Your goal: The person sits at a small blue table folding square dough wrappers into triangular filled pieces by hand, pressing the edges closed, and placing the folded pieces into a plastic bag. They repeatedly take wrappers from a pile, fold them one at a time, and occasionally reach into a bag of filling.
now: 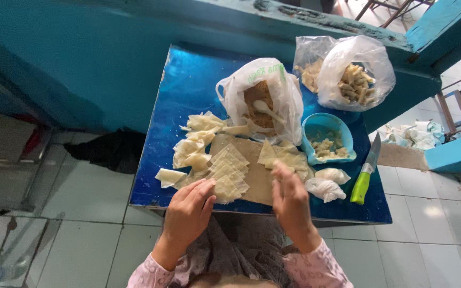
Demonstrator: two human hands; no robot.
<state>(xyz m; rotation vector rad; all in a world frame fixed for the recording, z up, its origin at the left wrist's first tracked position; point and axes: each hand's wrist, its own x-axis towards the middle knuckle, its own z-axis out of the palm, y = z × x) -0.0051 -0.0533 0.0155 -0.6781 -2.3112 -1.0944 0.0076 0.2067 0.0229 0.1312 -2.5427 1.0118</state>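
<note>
Left hand (188,205) lies flat and open-fingered, touching the near edge of the fanned dumpling wrappers (229,172); right hand (290,198) hovers just right of them, loosely curled, empty as far as I can tell.

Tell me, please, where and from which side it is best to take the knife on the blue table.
Grip the knife by its green handle, coming from the near edge of the table. The handle points toward the person, the blade points away, and the right hand is nearest.
</note>
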